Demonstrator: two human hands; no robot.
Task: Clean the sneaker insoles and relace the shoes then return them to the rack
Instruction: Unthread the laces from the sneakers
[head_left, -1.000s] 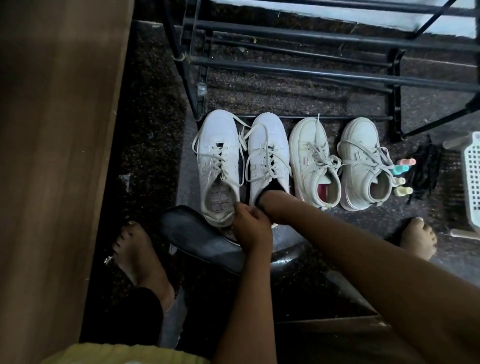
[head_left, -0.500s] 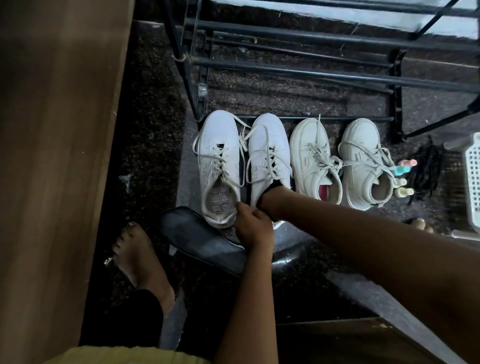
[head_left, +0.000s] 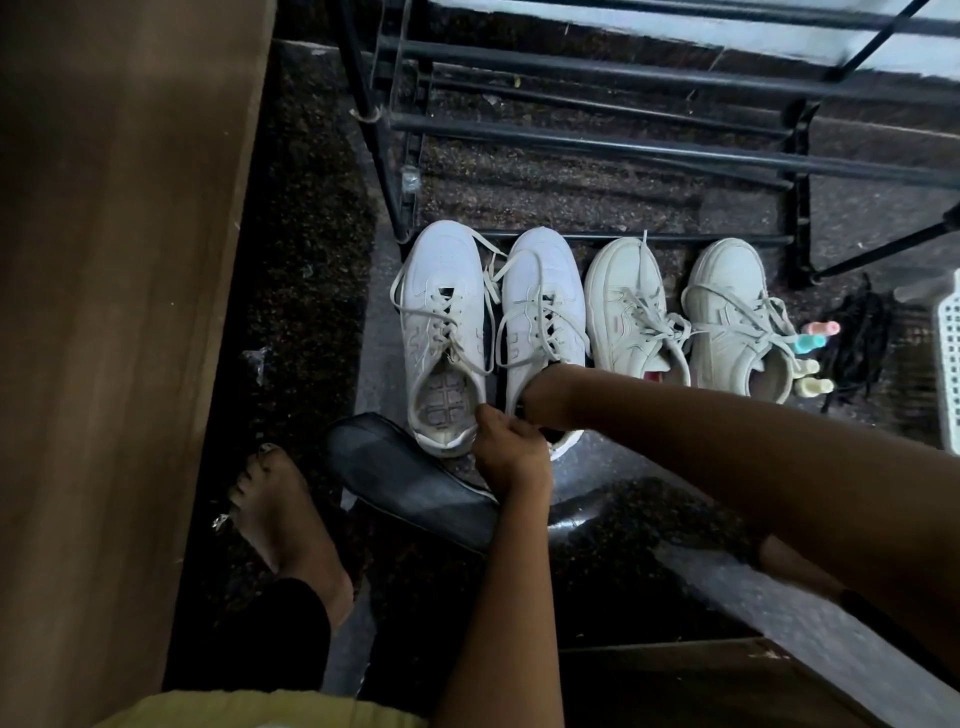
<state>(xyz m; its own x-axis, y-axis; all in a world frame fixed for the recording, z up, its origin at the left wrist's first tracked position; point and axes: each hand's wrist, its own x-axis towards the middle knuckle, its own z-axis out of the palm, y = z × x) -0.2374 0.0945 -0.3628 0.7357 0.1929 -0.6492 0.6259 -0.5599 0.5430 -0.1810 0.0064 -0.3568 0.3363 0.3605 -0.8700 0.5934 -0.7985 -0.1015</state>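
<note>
Speckled dark stone floor (head_left: 306, 291) runs under everything, with a paler smooth strip where the shoes stand. A brown wooden panel (head_left: 119, 312) fills my left side, and the black metal shoe rack (head_left: 597, 140) crosses the top with bare bars.

Four sneakers stand toes to the rack. The left white lace-up sneaker (head_left: 441, 322) shows its patterned footbed. Just beside it is the second white lace-up sneaker (head_left: 540, 306), where both my hands meet. My left hand (head_left: 511, 452) is curled at its heel, fingers pinching the collar rim. My right hand (head_left: 545, 400) is pushed down inside the opening; only the wrist shows, so I cannot tell how those fingers are set. Something black shows in the opening by my wrist, too hidden to name.

A black foam insole (head_left: 410, 483) lies flat on the floor near my left foot (head_left: 280, 514), partly under my left forearm.

Further right stands the pair of cream chunky sneakers (head_left: 685, 317). Beyond them are pastel tips (head_left: 815, 343) I cannot identify, a dark tangle of black laces (head_left: 857, 343), and a white plastic basket (head_left: 948, 358) cut off by the frame.
</note>
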